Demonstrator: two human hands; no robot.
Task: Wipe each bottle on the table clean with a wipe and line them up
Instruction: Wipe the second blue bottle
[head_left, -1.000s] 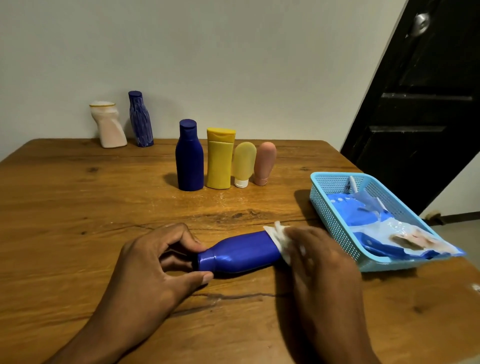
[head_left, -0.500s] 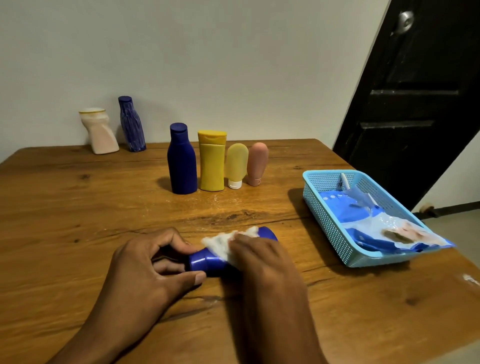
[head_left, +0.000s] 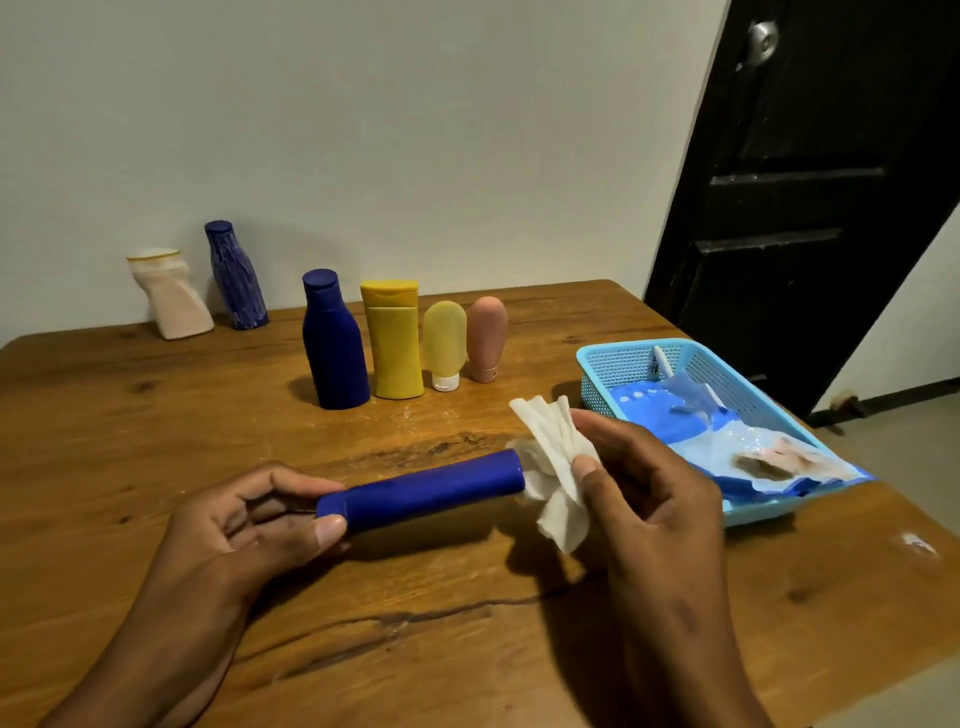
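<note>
A blue bottle (head_left: 426, 488) lies sideways just above the wooden table (head_left: 156, 426), its cap end pinched by my left hand (head_left: 244, 535). My right hand (head_left: 644, 493) pinches a crumpled white wipe (head_left: 553, 467) at the bottle's base end. Behind them stands a row: a dark blue bottle (head_left: 332, 343), a yellow bottle (head_left: 393, 343), a pale yellow tube (head_left: 444, 345) and a pink tube (head_left: 487, 338). Near the wall at the far left stand a cream bottle (head_left: 171, 293) and a patterned blue bottle (head_left: 236, 278).
A light blue plastic basket (head_left: 608, 374) sits at the table's right edge and holds a blue wipe packet (head_left: 748, 447). A dark door (head_left: 810, 197) stands behind it on the right. The wall runs along the table's far edge.
My right hand slid the wipe along the bottle from the cap end off its base end. The bottle has lifted a little and the camera has shifted.
</note>
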